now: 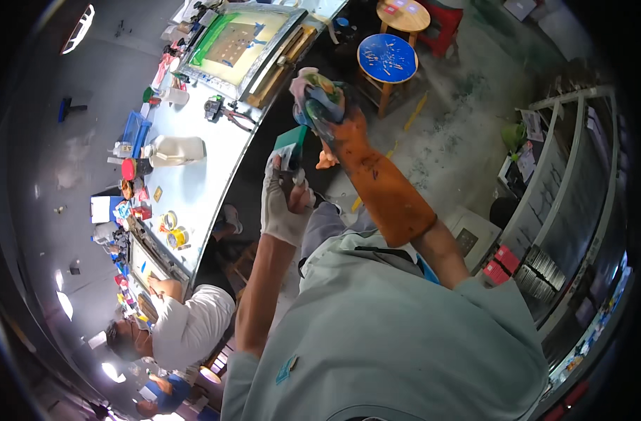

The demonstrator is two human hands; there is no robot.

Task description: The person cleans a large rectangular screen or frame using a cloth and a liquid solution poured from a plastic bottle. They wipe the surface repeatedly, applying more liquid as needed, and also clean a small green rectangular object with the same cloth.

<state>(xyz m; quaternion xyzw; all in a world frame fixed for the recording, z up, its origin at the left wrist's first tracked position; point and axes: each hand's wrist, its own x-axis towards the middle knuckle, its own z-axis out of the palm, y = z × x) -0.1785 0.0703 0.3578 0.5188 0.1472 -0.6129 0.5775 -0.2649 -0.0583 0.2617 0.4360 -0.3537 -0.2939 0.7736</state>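
Shirt (397,337); green block (292,139) in left fingers (276,162).

One held thing is counted per grip.
One green block (290,142) is held in the left hand (284,203), and one stained cloth (308,85) in the right hand (334,116). Ahead of the right-hand grip, two round-topped stools are seen: one blue-topped stool (387,59), one wooden-topped stool (403,15). Left of the left-hand grip, one pale jug (177,151), one green-capped bottle (172,95) and two yellow tape rolls (173,241) are borne by one worktable (221,156). Farther left of that grip and nearer the lower edge, two co-workers (194,319) are seen.
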